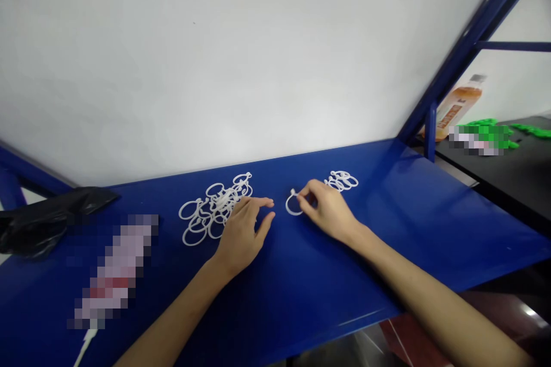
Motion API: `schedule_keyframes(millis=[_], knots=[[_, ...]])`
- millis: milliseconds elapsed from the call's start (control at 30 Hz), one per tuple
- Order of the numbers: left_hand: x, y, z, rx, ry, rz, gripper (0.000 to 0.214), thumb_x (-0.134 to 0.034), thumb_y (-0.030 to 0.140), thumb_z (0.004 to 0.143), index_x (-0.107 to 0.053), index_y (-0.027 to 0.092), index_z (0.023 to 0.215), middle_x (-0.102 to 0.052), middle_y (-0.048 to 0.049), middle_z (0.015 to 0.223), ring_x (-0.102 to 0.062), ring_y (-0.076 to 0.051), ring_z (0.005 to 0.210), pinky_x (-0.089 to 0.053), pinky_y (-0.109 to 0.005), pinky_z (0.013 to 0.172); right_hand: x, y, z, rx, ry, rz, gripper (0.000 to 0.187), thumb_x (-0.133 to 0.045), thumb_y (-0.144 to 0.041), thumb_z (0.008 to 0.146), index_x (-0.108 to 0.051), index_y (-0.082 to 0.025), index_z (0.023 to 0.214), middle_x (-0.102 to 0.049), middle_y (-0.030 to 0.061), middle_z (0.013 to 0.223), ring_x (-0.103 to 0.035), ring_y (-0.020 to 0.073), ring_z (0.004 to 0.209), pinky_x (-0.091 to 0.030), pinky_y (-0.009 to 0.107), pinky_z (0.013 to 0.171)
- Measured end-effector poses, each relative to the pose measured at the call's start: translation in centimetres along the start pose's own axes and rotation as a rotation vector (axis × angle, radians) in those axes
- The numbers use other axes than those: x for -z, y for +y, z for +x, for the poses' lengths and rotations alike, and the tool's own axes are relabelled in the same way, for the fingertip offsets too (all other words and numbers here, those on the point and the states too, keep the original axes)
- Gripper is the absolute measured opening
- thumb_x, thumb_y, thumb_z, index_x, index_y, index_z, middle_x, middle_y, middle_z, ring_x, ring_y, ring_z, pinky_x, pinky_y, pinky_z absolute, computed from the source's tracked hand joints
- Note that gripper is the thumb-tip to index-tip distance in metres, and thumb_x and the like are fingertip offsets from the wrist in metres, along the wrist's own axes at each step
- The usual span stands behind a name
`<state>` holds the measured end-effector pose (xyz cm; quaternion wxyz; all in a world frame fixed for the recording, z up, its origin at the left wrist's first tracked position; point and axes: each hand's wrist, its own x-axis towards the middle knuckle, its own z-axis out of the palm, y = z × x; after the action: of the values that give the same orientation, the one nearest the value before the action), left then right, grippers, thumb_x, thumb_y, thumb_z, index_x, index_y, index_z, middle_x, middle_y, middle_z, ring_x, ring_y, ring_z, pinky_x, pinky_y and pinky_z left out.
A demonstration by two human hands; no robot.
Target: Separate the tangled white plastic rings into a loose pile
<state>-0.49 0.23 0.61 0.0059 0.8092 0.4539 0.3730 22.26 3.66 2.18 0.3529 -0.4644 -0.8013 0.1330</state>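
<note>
White wall is filling the background, and a blue metal worktop (404, 223) is running along its foot, with a blue slanting frame post (467, 46) rising at the right.

The left hand (242, 233) is lying palm down on the worktop, fingers stretched forward and thumb spread apart, its fingertips touching the right edge of a large heap of white plastic rings (210, 210). It is gripping nothing.

The right hand (328, 210) is resting just to the right, its thumb and fingers pinching a single white ring (293, 206) that is lying flat on the worktop between the two hands. A small cluster of white rings (344, 180) is sitting just behind this hand, well apart from the large heap.

At the far left a crumpled black bag (41, 221) is lying on the worktop. Beyond the frame post an amber bottle (458, 104) is leaning, and green parts (531, 129) are lying on a black table (512, 178).
</note>
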Motion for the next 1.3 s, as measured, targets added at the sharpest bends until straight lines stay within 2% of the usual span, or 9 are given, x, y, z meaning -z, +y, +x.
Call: schedule_keyframes(millis=[167, 367, 467, 633, 800, 933, 1033, 1200, 1300], knots=[[0.7, -0.7, 0.3, 0.037, -0.129, 0.280, 0.011, -0.055, 0.028, 0.095, -0.061, 0.020, 0.100, -0.069, -0.0054, 0.099, -0.059, -0.026, 0.099, -0.045, -0.045, 0.092, 1.9, 4.7, 1.5, -0.269, 0.274, -0.327, 0.012, -0.061, -0.028, 0.085, -0.061, -0.018, 0.077, -0.059, 0.0096, 0.096, -0.058, 0.0253, 0.090, -0.049, 0.037, 0.077], [1.3, -0.9, 0.0, 0.087, -0.275, 0.456, 0.021, -0.056, 0.037, 0.093, -0.065, 0.019, 0.100, -0.070, -0.0091, 0.093, -0.059, -0.033, 0.100, -0.042, -0.050, 0.088, 2.0, 8.2, 2.2, -0.397, 0.337, -0.427, 0.021, -0.059, -0.034, 0.081, -0.067, -0.015, 0.074, -0.053, 0.0145, 0.103, -0.054, 0.0279, 0.093, -0.048, 0.044, 0.085], [1.3, -0.6, 0.0, 0.084, -0.320, 0.470, 0.022, -0.057, 0.036, 0.092, -0.066, 0.019, 0.102, -0.071, -0.0099, 0.093, -0.058, -0.034, 0.101, -0.041, -0.049, 0.088, 1.7, 8.5, 2.2, -0.398, 0.341, -0.431, 0.021, -0.060, -0.033, 0.079, -0.067, -0.014, 0.074, -0.052, 0.0148, 0.102, -0.053, 0.0279, 0.092, -0.048, 0.045, 0.087], [1.0, -0.4, -0.1, 0.046, -0.327, 0.393, 0.014, -0.055, 0.023, 0.093, -0.066, 0.022, 0.102, -0.071, -0.0063, 0.093, -0.058, -0.030, 0.099, -0.039, -0.046, 0.089, 1.6, 8.4, 2.3, -0.408, 0.360, -0.361, 0.017, -0.061, -0.032, 0.076, -0.064, -0.015, 0.074, -0.048, 0.0132, 0.099, -0.051, 0.0287, 0.095, -0.046, 0.046, 0.092], [0.8, 0.1, -0.1, 0.036, -0.247, 0.273, 0.016, -0.055, 0.017, 0.091, -0.064, 0.022, 0.103, -0.071, -0.0034, 0.089, -0.059, -0.026, 0.092, -0.038, -0.043, 0.087, 2.2, 7.9, 2.2, -0.377, 0.375, -0.350, 0.013, -0.060, -0.029, 0.077, -0.062, -0.016, 0.075, -0.048, 0.0134, 0.102, -0.051, 0.0297, 0.097, -0.046, 0.049, 0.093], [0.7, 0.5, -0.1, 0.043, -0.153, 0.174, 0.017, -0.058, 0.018, 0.092, -0.062, 0.021, 0.108, -0.070, -0.0019, 0.086, -0.061, -0.023, 0.088, -0.040, -0.041, 0.087, 2.5, 6.0, 1.9, -0.250, 0.414, -0.323, 0.010, -0.059, -0.027, 0.081, -0.062, -0.017, 0.081, -0.050, 0.0134, 0.103, -0.052, 0.0294, 0.099, -0.047, 0.049, 0.092], [0.6, 0.7, -0.1, 0.053, -0.098, 0.090, 0.021, -0.061, 0.017, 0.091, -0.060, 0.022, 0.111, -0.068, -0.0002, 0.085, -0.061, -0.021, 0.086, -0.042, -0.039, 0.085, 2.1, 3.7, 1.4, -0.080, 0.322, -0.197, 0.007, -0.058, -0.025, 0.086, -0.062, -0.019, 0.086, -0.055, 0.0102, 0.101, -0.055, 0.0261, 0.097, -0.050, 0.045, 0.088], [0.1, 0.8, -0.3, 0.056, -0.057, -0.044, 0.026, -0.061, 0.015, 0.090, -0.058, 0.023, 0.114, -0.068, -0.0013, 0.094, -0.061, -0.020, 0.091, -0.046, -0.039, 0.087, 0.1, -0.1, 0.0, 0.178, -0.143, 0.127, 0.021, -0.058, -0.019, 0.090, -0.060, -0.021, 0.111, -0.061, 0.0075, 0.113, -0.061, 0.0183, 0.094, -0.054, 0.035, 0.084], [0.2, 1.1, -0.3, 0.060, -0.042, -0.125, 0.024, -0.057, 0.015, 0.091, -0.058, 0.022, 0.114, -0.069, -0.0029, 0.103, -0.062, -0.019, 0.098, -0.049, -0.037, 0.090, -1.0, -1.4, -0.6, 0.220, -0.273, 0.220, 0.023, -0.060, -0.020, 0.091, -0.059, -0.021, 0.114, -0.064, 0.0061, 0.108, -0.062, 0.0168, 0.090, -0.053, 0.033, 0.084]])
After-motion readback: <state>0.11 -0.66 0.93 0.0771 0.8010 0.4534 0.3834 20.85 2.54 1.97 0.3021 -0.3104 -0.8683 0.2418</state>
